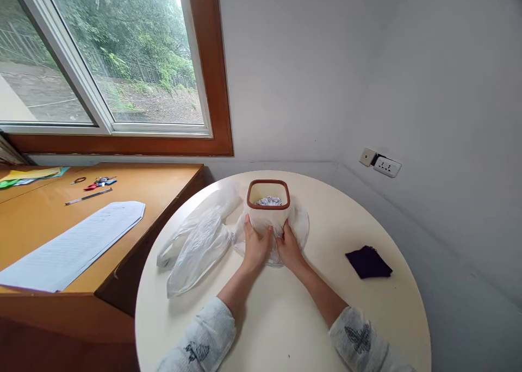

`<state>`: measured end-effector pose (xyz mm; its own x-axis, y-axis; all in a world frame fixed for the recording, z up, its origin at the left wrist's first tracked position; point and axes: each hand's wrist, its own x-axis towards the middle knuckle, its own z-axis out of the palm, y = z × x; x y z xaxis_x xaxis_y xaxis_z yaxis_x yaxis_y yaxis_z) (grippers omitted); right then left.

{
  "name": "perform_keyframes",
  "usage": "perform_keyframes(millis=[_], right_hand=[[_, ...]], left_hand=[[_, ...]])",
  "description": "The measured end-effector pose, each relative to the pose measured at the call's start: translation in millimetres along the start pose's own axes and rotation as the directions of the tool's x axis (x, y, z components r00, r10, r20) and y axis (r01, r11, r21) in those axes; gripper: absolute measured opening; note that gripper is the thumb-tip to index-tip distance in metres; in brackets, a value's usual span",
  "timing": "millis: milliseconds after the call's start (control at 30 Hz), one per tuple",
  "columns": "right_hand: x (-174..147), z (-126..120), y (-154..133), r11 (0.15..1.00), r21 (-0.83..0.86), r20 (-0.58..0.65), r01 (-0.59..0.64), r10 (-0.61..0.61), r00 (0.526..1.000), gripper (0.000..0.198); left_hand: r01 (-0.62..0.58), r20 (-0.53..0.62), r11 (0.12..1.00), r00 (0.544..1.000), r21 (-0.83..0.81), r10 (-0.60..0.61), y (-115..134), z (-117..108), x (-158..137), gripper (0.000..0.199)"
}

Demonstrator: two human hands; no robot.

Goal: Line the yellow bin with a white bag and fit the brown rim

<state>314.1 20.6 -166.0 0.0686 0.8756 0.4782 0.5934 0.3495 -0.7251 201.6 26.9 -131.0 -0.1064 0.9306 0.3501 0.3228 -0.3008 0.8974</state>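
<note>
A small white bin with a brown rim (268, 186) stands on the round white table (367, 317), with crumpled paper (269, 200) inside it. Clear plastic film (299, 225) is bunched around its base. My left hand (256, 245) and my right hand (289, 247) press side by side against the bin's near wall, fingers gripping the plastic there. A second clear plastic bag (199, 241) lies flat on the table just left of my left hand.
A dark purple folded cloth (369, 262) lies at the table's right. On the left stands a wooden desk (36, 219) with a paper sheet (69, 244), a pen (88, 196) and small items. A wall socket (386, 166) and a window are behind.
</note>
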Motion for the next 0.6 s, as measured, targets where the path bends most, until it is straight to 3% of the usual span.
perform_keyframes(millis=[300, 600], right_hand=[[37, 29, 7, 0.986, 0.079, -0.018, -0.147, 0.149, 0.989, 0.066], [57, 39, 13, 0.993, 0.085, -0.027, -0.078, 0.081, 0.996, 0.06]], left_hand=[[-0.038, -0.064, 0.998, 0.997, 0.047, 0.041, -22, 2, 35, 0.068], [-0.054, -0.114, 0.996, 0.992, 0.068, 0.062, -32, 3, 49, 0.064]])
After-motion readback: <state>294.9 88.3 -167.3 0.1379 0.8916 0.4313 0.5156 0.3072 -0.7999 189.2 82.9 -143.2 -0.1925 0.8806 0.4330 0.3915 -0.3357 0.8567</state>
